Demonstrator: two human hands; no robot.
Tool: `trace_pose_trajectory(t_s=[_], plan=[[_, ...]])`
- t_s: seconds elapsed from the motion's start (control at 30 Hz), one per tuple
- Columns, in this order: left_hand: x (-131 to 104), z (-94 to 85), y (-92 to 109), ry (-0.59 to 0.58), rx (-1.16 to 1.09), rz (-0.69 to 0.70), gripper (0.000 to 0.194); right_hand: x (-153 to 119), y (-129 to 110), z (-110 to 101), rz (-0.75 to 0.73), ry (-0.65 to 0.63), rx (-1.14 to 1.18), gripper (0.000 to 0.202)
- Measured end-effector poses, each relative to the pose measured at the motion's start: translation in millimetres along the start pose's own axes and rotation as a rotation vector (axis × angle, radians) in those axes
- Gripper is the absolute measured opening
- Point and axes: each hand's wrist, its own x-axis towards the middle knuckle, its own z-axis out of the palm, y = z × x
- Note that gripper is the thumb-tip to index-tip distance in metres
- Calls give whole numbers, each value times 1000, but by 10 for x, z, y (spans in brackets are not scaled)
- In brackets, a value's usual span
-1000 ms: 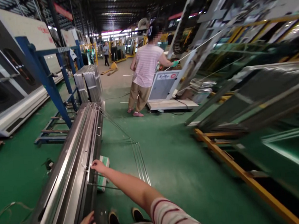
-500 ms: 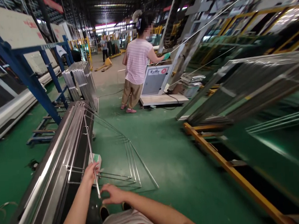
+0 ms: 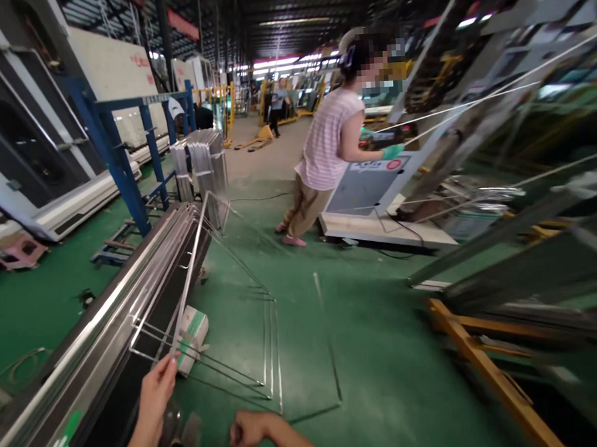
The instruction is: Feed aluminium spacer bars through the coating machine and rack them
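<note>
My left hand [image 3: 158, 385] pinches the near end of a thin metal frame [image 3: 189, 266], whose bars stretch forward and right over the floor. Lower in the picture, my right hand [image 3: 248, 431] hangs apart from the frame, fingers curled; what they hold, if anything, is hidden. Several thin rectangular frames [image 3: 269, 345] lean from the long rack [image 3: 122, 393] on my left and overlap one another. Beside the rack, behind the bars, is a white and green box [image 3: 193, 332].
A person [image 3: 327, 142] in green gloves handles long thin bars at a grey machine [image 3: 361, 190]. Upright bundled frames [image 3: 208, 168] stand beyond the rack near a blue stand [image 3: 120, 166]. A yellow-edged cart [image 3: 491, 373] is at right.
The view has swung left. My left hand has moved down and left to the frame's near end. My right hand has moved lower, its fingers more curled. The person now leans towards the machine.
</note>
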Motion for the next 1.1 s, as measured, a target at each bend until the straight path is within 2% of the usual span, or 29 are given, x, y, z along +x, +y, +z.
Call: trace_pose_trajectory(t_s=[0.07, 0.17, 0.27, 0.3, 0.4, 0.53, 0.63, 0.73, 0.87, 0.97, 1.1], plan=[[-196, -505, 144, 54, -34, 52, 77, 25, -125, -160, 28, 23, -116, 24], [-598, -1324, 359, 211, -18, 201, 66, 55, -326, -332, 117, 176, -344, 25], [-1061, -2112, 510, 301, 10, 306, 56, 184, -615, -344, 26, 168, -467, 28], [-1194, -2370, 538, 359, 4, 351, 52, 259, -743, -311, -42, 157, -469, 33], [-1486, -3154, 542, 516, -13, 444, 44, 544, -1215, -125, -257, 237, -312, 50], [-1777, -4139, 432, 632, -71, 562, 44, 925, -1990, 250, -347, 396, -283, 57], [-2001, -4737, 336, 718, -87, 604, 44, 1140, -2607, 567, -399, 434, -322, 61], [-2169, -5187, 252, 770, -89, 647, 44, 1321, -3168, 831, -442, 463, -357, 63], [-2231, -5553, 185, 880, -60, 685, 44, 1558, -3718, 954, -478, 524, -379, 67], [-2195, -5675, 168, 928, -56, 731, 42, 1732, -3974, 860, -509, 547, -421, 64], [-2089, -5659, 184, 977, -30, 802, 37, 1956, -4155, 568, -554, 531, -539, 52]])
